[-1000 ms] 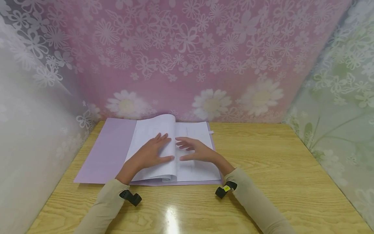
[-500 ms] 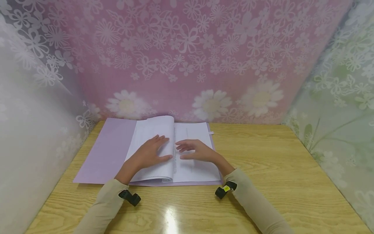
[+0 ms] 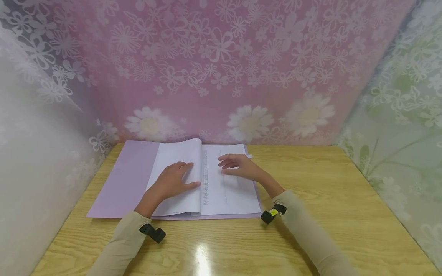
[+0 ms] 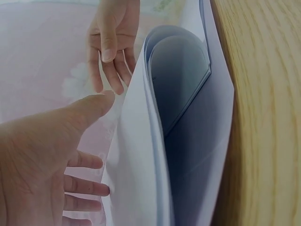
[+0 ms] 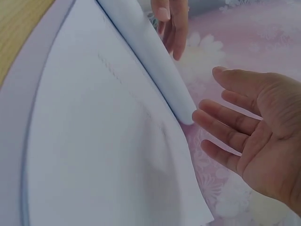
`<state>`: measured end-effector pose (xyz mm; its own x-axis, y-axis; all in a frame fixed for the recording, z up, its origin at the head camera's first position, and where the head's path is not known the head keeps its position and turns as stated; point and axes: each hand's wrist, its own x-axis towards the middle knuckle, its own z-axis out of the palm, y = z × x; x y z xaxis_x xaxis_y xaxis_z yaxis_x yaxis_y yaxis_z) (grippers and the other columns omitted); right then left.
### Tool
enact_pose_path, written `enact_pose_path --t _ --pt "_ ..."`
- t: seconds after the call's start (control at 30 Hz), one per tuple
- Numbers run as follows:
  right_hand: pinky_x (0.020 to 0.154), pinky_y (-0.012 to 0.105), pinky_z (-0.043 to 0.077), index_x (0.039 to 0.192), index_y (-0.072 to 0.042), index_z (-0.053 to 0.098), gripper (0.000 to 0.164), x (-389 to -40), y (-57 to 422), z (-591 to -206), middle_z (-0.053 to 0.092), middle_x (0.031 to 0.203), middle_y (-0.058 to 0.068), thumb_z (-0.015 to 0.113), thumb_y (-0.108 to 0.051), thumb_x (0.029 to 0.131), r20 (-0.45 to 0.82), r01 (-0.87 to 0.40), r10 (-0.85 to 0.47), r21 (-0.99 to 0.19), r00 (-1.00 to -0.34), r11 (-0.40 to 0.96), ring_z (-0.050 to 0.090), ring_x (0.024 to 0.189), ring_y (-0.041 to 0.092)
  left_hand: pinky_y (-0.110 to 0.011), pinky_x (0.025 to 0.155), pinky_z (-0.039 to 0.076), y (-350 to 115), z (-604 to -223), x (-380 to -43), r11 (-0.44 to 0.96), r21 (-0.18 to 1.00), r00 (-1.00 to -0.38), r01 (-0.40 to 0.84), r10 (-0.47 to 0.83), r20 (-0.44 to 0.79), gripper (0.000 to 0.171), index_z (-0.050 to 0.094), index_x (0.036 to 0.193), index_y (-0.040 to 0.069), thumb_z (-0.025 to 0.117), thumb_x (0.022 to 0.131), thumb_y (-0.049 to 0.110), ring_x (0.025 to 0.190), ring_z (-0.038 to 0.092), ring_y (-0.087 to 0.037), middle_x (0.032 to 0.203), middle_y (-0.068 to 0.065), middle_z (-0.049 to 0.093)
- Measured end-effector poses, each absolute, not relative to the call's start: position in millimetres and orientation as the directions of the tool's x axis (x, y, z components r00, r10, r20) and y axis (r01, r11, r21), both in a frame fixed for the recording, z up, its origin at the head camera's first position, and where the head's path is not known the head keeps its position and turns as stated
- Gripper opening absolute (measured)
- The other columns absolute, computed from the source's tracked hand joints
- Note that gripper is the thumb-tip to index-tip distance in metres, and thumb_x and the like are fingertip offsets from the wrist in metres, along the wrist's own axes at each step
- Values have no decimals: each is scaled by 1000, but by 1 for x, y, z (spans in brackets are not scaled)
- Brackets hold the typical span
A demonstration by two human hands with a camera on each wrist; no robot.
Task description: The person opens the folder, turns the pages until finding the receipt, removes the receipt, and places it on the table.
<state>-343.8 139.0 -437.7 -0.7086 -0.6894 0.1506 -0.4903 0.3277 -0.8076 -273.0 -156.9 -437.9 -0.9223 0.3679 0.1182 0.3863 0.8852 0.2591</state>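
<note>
A lilac folder (image 3: 121, 184) lies spread on the table, with white sheets inside it. Turned sheets (image 3: 177, 149) curve over to the left, their folded edge standing up as a rounded loop in the left wrist view (image 4: 141, 141). My left hand (image 3: 170, 182) rests on these sheets with fingers spread and thumb extended toward the fold. Printed lines run along the fold side of the right-hand page (image 3: 210, 199). Above that page hovers my right hand (image 3: 243, 167), its fingers loosely bent and nothing between them; the right wrist view shows its palm (image 5: 270, 146).
The folder lies on a wood-grain table (image 3: 310, 184), near a pink floral backdrop (image 3: 207, 96). A small white tab (image 3: 250, 156) sticks out at the folder's right edge. Patterned side panels stand left and right.
The turned sheets' fold has shifted left and lower, uncovering printed lines on the right page. My left hand has slid slightly left; my right hand has moved right and toward the backdrop.
</note>
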Motion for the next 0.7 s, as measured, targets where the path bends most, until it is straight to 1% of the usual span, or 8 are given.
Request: enact_pose_path --t 0.2,0.27,0.33,0.37,0.43,0.53,0.6,0.7 --pt "105 49 53 140 3 56 50 -355 153 -435 69 127 23 72 -12 96 123 -459 -626 -789 -770 408 69 116 34 -54 102 50 -159 -437 -272 893 238 -924 382 368 103 86 49 150 3 71 89 60 120 61 -38 133 -23 61" --pt "105 52 52 140 3 56 51 -359 158 -436 68 128 23 72 -14 95 122 -456 -608 -778 -784 432 67 118 35 -54 101 50 -159 -436 -271 890 250 -925 381 369 93 87 48 150 3 72 88 59 120 60 -37 133 -23 60" --pt "105 54 51 140 3 56 51 -363 162 -437 67 129 25 73 -15 95 130 -456 -594 -773 -794 441 66 120 38 -55 104 48 -160 -436 -271 887 258 -923 383 373 88 87 47 150 3 72 89 58 125 58 -39 137 -24 58" --pt "105 56 50 140 4 56 51 -362 164 -435 66 130 27 73 -13 95 132 -452 -585 -774 -800 443 65 121 40 -56 106 47 -160 -436 -271 884 263 -922 385 377 84 87 46 151 2 72 89 57 128 56 -40 140 -25 56" --pt "105 57 50 140 3 56 51 -365 168 -436 65 131 28 73 -14 95 145 -461 -574 -761 -806 455 64 122 41 -58 111 43 -161 -436 -271 879 278 -921 387 383 71 87 45 152 1 71 90 56 137 50 -42 148 -26 51" --pt "104 57 51 141 2 56 52 -371 175 -439 64 132 28 73 -14 95 161 -479 -564 -736 -810 479 63 123 41 -60 118 35 -163 -435 -272 871 308 -920 383 390 39 87 40 154 1 69 92 54 148 36 -45 159 -25 39" --pt "103 56 51 142 2 55 53 -377 180 -444 64 133 27 73 -16 95 169 -490 -556 -715 -814 499 63 123 40 -61 120 32 -165 -436 -273 863 335 -918 377 395 16 87 38 156 2 69 93 53 151 30 -46 164 -23 33" --pt "104 59 50 142 4 54 55 -381 186 -448 60 137 30 73 -14 95 181 -482 -538 -724 -823 494 60 126 44 -61 122 28 -167 -437 -275 855 367 -916 366 401 -20 88 34 159 4 68 94 53 154 24 -45 167 -19 27"
